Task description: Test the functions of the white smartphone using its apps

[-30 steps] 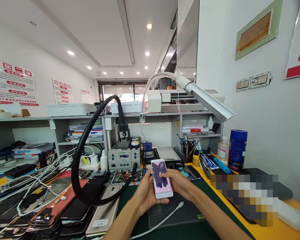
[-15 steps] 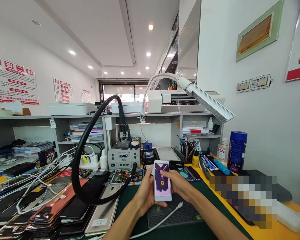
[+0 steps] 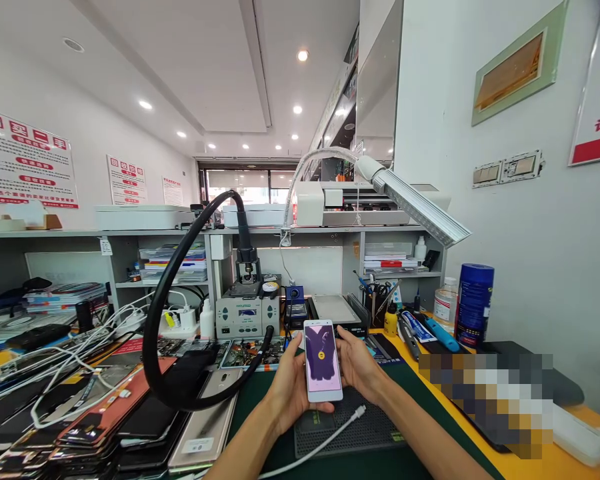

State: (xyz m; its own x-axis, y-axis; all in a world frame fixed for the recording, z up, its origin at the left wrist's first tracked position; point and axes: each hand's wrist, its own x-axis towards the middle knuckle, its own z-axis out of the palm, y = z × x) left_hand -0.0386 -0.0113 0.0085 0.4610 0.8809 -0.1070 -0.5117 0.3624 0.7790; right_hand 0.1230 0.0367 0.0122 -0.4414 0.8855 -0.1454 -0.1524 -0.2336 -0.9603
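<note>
A white smartphone [image 3: 323,360] is held upright in front of me, its lit screen showing a dark purple shape with a small yellow round icon. My left hand [image 3: 291,380] wraps its left side, with the thumb along the edge and fingertips showing below the bottom edge. At the right edge rests my right hand [image 3: 361,363], its fingers partly hidden behind the phone and its thumb raised off the screen. Under the hands lie a dark textured pad [image 3: 350,427] and a white charging cable [image 3: 325,447] with its plug loose.
Stacked phones and phone parts [image 3: 95,420] crowd the left, with tangled white cables [image 3: 65,367] over them. A thick black hose [image 3: 153,333] arcs from a grey soldering station [image 3: 247,317]. An arm lamp [image 3: 420,200] hangs overhead. A blue can [image 3: 475,303] stands right.
My right thumb has come off the screen and moved to the right of the phone. The dark shape on the screen has changed outline, and the phone has shifted slightly left.
</note>
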